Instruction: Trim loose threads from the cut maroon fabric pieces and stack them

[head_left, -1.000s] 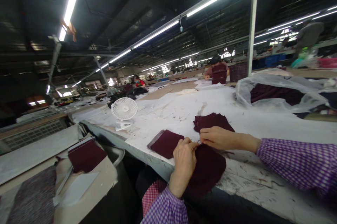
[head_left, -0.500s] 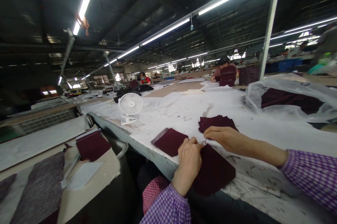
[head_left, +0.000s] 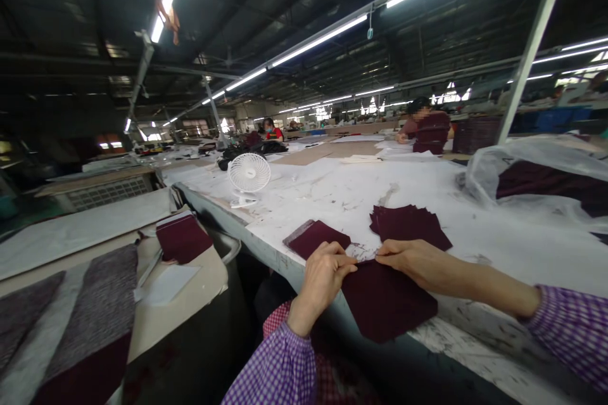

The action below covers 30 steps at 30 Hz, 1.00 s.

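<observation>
A dark maroon fabric piece [head_left: 387,303] lies at the table's front edge and hangs partly over it. My left hand [head_left: 325,275] pinches its upper left corner between thumb and fingers. Along the same upper edge, further right, my right hand [head_left: 415,262] grips the fabric with its fingertips. Behind my right hand sits a fanned stack of maroon pieces [head_left: 411,224]. Another maroon stack [head_left: 317,237] rests just behind my left hand, near the table edge.
The white-covered table [head_left: 323,192] carries a small white fan [head_left: 249,173] and a clear plastic bag [head_left: 484,167] of maroon fabric. At left, a side surface [head_left: 209,275] holds more cut fabric [head_left: 183,237]. A person [head_left: 425,126] works across the table.
My right hand has come down from beside the fanned stack to the fabric's upper edge, and that edge is now held between both hands. The view has shifted slightly.
</observation>
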Each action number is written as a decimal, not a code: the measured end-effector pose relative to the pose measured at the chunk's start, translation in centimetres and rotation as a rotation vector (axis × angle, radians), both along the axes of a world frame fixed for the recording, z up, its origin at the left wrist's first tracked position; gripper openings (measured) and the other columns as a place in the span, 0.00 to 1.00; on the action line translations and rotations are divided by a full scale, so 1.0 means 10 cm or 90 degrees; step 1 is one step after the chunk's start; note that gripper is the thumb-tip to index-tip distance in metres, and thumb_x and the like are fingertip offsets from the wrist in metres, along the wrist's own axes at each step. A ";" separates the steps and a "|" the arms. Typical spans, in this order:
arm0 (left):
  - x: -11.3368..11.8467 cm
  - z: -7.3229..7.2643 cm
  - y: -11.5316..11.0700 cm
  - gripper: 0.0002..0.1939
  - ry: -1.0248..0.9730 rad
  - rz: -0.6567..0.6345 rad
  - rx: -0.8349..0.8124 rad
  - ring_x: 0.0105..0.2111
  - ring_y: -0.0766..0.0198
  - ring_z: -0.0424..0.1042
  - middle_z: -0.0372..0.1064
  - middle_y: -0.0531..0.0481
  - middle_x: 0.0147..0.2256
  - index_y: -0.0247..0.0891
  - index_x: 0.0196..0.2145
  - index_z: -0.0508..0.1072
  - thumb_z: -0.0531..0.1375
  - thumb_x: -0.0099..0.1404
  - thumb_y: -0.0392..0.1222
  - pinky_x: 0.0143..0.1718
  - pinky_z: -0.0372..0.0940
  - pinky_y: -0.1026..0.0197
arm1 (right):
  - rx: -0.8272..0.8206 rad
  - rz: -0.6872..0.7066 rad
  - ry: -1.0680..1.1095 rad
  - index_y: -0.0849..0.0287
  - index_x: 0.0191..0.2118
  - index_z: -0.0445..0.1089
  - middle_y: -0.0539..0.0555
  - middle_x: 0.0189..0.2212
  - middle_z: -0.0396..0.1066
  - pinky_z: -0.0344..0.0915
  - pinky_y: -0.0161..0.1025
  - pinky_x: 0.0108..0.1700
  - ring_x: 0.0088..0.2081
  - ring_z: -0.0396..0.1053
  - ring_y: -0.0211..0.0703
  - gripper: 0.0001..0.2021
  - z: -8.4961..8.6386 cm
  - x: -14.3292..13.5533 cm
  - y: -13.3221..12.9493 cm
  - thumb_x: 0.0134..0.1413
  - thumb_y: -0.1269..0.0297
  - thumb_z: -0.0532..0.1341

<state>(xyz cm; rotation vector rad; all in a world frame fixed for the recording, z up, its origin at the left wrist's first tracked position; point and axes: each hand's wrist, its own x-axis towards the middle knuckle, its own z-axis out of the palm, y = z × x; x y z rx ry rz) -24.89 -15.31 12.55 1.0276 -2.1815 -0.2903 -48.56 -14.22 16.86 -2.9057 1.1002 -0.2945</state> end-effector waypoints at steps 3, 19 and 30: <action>0.03 -0.01 0.00 0.10 0.005 -0.009 -0.001 0.34 0.64 0.63 0.68 0.52 0.32 0.47 0.39 0.78 0.58 0.63 0.47 0.36 0.60 0.63 | -0.013 0.015 0.069 0.59 0.45 0.71 0.57 0.37 0.69 0.61 0.36 0.39 0.37 0.67 0.41 0.18 0.01 0.04 -0.01 0.56 0.77 0.48; 0.19 0.01 -0.02 0.06 0.149 -0.053 0.101 0.36 0.63 0.69 0.71 0.50 0.34 0.40 0.30 0.79 0.61 0.60 0.40 0.40 0.63 0.63 | -0.156 0.083 0.271 0.46 0.58 0.61 0.54 0.29 0.64 0.47 0.35 0.25 0.25 0.60 0.37 0.35 0.13 0.29 -0.12 0.43 0.81 0.53; 0.27 0.05 0.00 0.05 0.201 -0.082 0.133 0.34 0.66 0.68 0.69 0.49 0.33 0.35 0.28 0.74 0.58 0.58 0.31 0.38 0.62 0.64 | -0.175 0.138 0.263 0.48 0.59 0.60 0.54 0.29 0.67 0.45 0.36 0.26 0.25 0.60 0.38 0.36 0.10 0.26 -0.21 0.42 0.83 0.53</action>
